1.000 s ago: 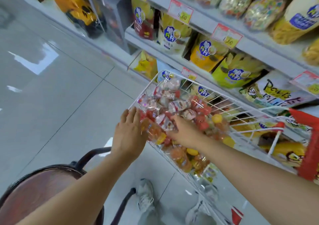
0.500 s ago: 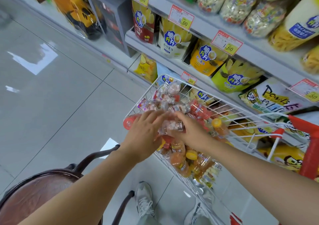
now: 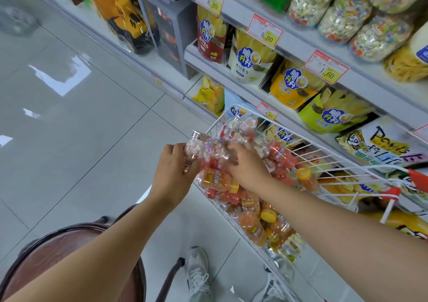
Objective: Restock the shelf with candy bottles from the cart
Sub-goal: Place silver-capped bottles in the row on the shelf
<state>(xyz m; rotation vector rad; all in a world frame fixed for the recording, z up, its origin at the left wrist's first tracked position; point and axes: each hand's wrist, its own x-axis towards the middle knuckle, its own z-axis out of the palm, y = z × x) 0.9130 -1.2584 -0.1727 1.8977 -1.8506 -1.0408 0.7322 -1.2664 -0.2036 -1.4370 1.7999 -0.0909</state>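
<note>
A white wire cart (image 3: 328,160) stands against the shelf (image 3: 308,39), filled with several small candy bottles (image 3: 252,206), orange, red and pink. My left hand (image 3: 171,174) grips a clear bottle of pink candy with a silver cap (image 3: 194,148) at the cart's near-left rim. Beside it, my right hand (image 3: 245,165) holds a second clear bottle of pink candy (image 3: 215,150) lying against the first one, just above the pile.
The shelves carry yellow and red snack bags (image 3: 250,58) with red price tags (image 3: 265,30); clear jars of colourful sweets (image 3: 342,16) sit on the upper shelf. A brown round stool (image 3: 58,262) is at bottom left. Grey sneakers (image 3: 196,271) stand on the grey tiled floor (image 3: 69,139).
Both hands came together over the cart's near-left corner and lifted clear pink-candy bottles off the pile. The view tilted up along the shelves.
</note>
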